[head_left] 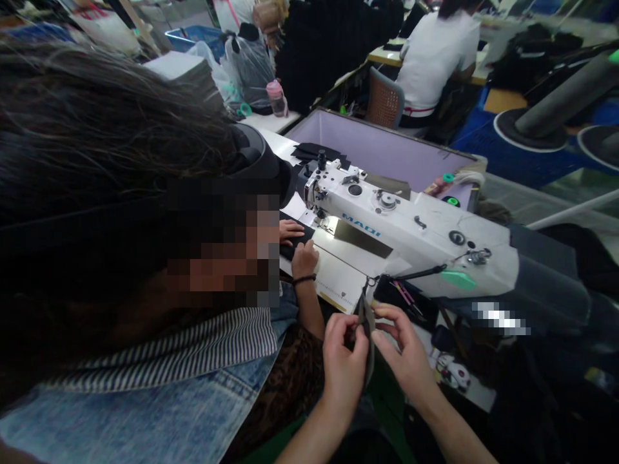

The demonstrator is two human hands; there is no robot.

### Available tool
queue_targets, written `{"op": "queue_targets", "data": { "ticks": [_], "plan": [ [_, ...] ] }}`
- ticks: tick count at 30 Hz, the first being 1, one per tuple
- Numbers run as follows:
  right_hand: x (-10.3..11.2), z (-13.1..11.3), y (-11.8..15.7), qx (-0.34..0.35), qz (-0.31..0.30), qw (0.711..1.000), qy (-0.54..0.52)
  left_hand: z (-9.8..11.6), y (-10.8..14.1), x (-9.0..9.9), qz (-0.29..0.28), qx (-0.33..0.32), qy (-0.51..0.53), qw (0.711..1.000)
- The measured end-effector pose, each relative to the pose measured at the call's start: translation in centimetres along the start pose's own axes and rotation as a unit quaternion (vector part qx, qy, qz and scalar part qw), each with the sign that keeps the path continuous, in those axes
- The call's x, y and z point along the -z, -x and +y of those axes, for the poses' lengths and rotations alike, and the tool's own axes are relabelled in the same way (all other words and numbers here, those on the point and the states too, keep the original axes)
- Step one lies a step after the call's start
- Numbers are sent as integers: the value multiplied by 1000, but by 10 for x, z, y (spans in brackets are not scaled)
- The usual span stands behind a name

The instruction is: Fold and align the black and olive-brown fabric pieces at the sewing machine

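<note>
Nearby, white sewing machine [411,225] on worktable [338,277].

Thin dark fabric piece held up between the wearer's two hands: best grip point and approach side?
Probably the top edge of the thin dark fabric piece: it stands edge-on and upright, so a fingertip pinch from either side suits it, as the left hand and right hand do now. Its lower part hangs loose between the palms, so coming from below looks poorer.

Both forearms are bare, with no sleeves reaching the left hand [344,364] or right hand [406,357].
</note>
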State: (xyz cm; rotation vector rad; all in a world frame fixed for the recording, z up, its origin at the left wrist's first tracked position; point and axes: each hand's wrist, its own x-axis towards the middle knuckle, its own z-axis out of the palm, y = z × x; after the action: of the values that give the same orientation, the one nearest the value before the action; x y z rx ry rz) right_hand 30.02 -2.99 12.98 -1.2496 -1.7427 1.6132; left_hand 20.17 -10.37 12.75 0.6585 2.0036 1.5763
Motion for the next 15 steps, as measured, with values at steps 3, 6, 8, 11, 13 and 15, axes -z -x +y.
{"op": "queue_targets", "data": {
  "ticks": [3,6,8,11,13,15],
  "plan": [
    [-10,0,-2,-25,-15,999,-24,1,4,6,-18,-45,-5,999],
    [-15,-4,-4,-66,-5,997,-40,1,7,12,-29,-79,-10,996],
    [-17,-11,-6,-75,-22,995,-59,1,7,15,-31,-84,-8,996],
    [-17,-23,-6,-81,-52,992,-77,3,4,18,-26,-68,12,997],
    [-16,-27,-5,-85,-65,992,-72,4,3,18,-17,-34,33,999],
    [-14,-28,-4,-86,-63,993,-46,6,3,18,-8,13,50,999]
  ]
}}
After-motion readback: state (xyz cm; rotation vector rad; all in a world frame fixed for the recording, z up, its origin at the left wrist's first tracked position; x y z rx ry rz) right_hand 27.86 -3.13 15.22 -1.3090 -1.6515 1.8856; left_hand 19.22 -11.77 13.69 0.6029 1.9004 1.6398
